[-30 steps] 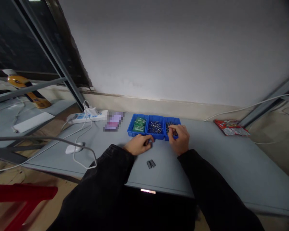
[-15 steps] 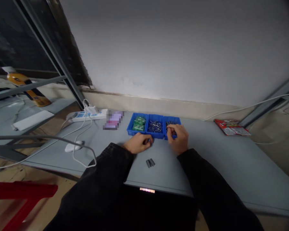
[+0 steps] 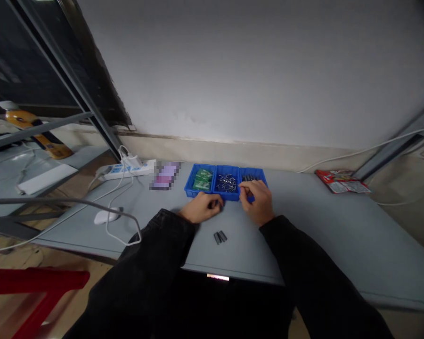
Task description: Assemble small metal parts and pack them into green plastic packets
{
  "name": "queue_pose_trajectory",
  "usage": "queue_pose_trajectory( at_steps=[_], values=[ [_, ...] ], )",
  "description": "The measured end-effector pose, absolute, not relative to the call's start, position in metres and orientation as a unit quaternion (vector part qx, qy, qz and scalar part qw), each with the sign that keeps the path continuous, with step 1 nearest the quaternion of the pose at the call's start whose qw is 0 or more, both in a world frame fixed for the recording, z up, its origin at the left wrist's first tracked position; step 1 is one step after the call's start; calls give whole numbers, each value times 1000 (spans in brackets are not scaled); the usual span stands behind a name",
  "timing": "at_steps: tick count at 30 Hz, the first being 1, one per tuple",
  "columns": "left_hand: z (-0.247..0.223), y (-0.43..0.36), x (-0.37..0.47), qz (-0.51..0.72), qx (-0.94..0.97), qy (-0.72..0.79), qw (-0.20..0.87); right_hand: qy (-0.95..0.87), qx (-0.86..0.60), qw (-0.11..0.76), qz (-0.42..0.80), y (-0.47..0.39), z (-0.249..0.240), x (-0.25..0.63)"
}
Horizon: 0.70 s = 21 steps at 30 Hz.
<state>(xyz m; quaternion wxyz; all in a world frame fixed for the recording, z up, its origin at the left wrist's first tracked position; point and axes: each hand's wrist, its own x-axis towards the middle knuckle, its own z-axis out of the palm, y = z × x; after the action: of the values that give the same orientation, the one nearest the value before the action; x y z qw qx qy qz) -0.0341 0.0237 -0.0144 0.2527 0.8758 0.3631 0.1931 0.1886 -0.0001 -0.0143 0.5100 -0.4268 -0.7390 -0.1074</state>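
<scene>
Three joined blue bins stand in a row toward the back of the table. Green pieces, some in clear wrapping, fill the left bin (image 3: 186, 192). In the middle bin (image 3: 227, 195) lie many small shiny metal pins, while the right bin (image 3: 251, 170) has dark grey cylindrical pieces. My left hand (image 3: 202, 207) rests curled just in front of the left and middle bins; whatever its fingers enclose is hidden. Thumb and fingertips of my right hand (image 3: 257, 201) pinch together at the front of the right bin, their content too small to name. Two dark grey pieces (image 3: 220, 237) lie between my forearms.
On the left are a power strip (image 3: 146, 167), a blurred-out flat object (image 3: 165, 176), a white mouse-like object (image 3: 106, 215) and loose cables. A red packet (image 3: 342, 181) lies at the right. A red stool (image 3: 35, 280) stands at lower left.
My right hand has drawn back from over the right bin, slightly left and toward the middle bin's front corner. My left hand stays nearly in place. The view has shifted slightly.
</scene>
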Motion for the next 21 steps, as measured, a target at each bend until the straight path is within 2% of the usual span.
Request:
queue_pose_trajectory(
  at_steps=[11, 21],
  values=[
    [-7, 16, -31, 275, 850, 331, 303, -763, -388, 516, -38, -11, -14, 187],
    [-14, 19, -31, 384, 795, 340, 322, -851, -342, 397, -40, -7, -22, 184]
  ],
)
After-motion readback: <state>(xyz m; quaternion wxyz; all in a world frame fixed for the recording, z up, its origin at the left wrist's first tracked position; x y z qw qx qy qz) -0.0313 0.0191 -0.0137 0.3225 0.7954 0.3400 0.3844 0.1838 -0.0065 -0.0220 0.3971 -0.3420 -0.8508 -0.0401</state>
